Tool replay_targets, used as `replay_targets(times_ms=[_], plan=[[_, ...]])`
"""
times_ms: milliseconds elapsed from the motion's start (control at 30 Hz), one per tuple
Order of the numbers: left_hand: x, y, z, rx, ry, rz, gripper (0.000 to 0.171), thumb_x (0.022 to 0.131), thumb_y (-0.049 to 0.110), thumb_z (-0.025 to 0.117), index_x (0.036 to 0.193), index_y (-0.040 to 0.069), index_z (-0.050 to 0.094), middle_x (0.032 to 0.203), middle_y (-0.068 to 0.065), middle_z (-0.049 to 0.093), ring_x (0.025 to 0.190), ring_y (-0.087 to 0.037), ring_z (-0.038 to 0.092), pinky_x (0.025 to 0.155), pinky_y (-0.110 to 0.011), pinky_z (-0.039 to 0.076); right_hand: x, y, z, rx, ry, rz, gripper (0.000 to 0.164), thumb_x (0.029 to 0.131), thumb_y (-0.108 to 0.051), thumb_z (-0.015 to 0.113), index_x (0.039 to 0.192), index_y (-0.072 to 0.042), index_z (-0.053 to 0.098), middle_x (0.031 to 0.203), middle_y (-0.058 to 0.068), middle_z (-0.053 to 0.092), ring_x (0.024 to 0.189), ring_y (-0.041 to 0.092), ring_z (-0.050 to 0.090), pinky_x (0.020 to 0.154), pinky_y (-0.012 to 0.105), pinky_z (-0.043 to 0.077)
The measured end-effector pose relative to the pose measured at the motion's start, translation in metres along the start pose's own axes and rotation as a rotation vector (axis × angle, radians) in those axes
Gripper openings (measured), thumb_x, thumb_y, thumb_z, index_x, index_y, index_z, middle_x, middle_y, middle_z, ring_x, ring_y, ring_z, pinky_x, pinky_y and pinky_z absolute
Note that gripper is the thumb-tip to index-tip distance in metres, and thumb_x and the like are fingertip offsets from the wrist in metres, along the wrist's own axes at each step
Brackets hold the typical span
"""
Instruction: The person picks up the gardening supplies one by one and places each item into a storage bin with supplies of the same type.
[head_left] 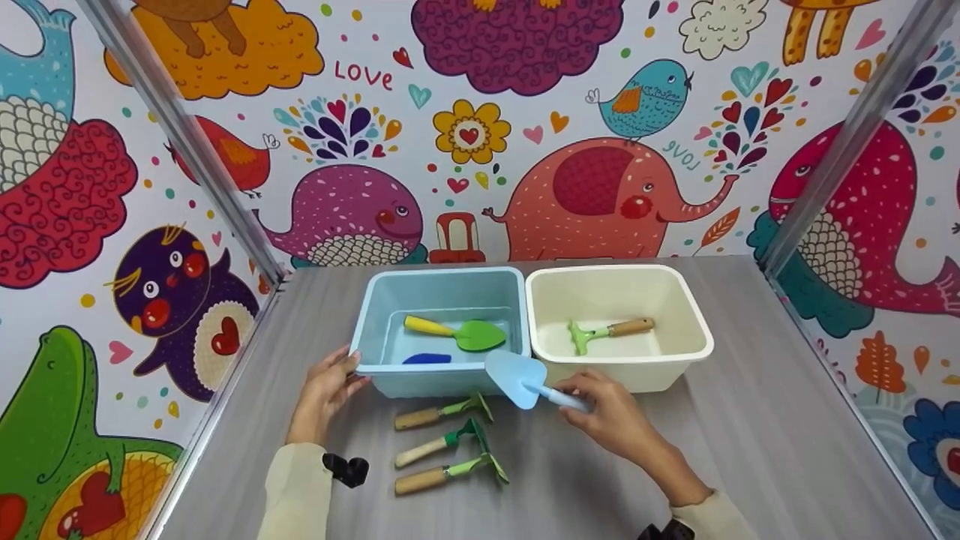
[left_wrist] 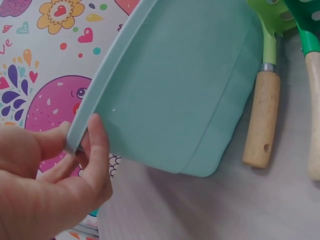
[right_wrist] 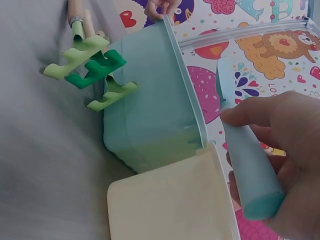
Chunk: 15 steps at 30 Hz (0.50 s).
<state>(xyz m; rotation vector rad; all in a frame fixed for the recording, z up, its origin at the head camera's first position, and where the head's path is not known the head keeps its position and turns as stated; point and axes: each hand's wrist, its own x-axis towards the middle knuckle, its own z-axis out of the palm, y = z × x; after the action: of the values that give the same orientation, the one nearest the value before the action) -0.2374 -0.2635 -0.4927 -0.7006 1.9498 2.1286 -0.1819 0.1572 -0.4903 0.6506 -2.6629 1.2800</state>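
In the head view my left hand [head_left: 324,394] pinches the rim of the light blue bin [head_left: 442,369] at its front left corner, thumb on one side and fingers on the other. My right hand [head_left: 609,412] grips the handle of a light blue trowel [head_left: 517,381]. Its blade points left and overlaps the bin's front right rim in this view. Inside the blue bin lie a green trowel [head_left: 480,335] with a yellow handle and a dark blue piece [head_left: 427,359], partly hidden by the front wall. A green hand rake [head_left: 630,327] with a wooden handle lies in the cream bin [head_left: 622,360].
On the grey table in front of the blue bin lie three green hand rakes with wooden handles: a far one [head_left: 416,418], a middle one [head_left: 421,452] and a near one [head_left: 420,480]. Both bins stand side by side before a patterned wall [head_left: 465,202]. Metal posts [head_left: 840,142] flank the table.
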Motion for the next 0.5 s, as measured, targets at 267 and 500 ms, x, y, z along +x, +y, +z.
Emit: replay_targets(times_ms=[267,500], plan=[[-0.003,0.001,0.001,0.011,0.001,0.000,0.057,0.106,0.016,0.048,0.158,0.005,0.026,0.157,-0.024,0.037,0.096,-0.010,0.062,0.090,-0.024,0.057,0.014,-0.007,-0.003,0.049,-0.031,-0.021,0.025,0.083,-0.002,0.079,0.105,-0.013,0.076,0.094,0.000,0.067,0.082,0.010,0.061,0.069,0.022,0.051],[-0.002,0.002,0.001,0.007,-0.004,-0.007,0.057,0.106,0.015,0.048,0.158,0.005,0.027,0.157,-0.024,0.037,0.091,-0.008,0.063,0.091,-0.025,0.057,0.027,-0.012,-0.006,0.032,-0.067,0.019,0.025,0.084,-0.005,0.078,0.108,-0.013,0.076,0.093,-0.001,0.066,0.085,0.013,0.060,0.072,0.023,0.052]])
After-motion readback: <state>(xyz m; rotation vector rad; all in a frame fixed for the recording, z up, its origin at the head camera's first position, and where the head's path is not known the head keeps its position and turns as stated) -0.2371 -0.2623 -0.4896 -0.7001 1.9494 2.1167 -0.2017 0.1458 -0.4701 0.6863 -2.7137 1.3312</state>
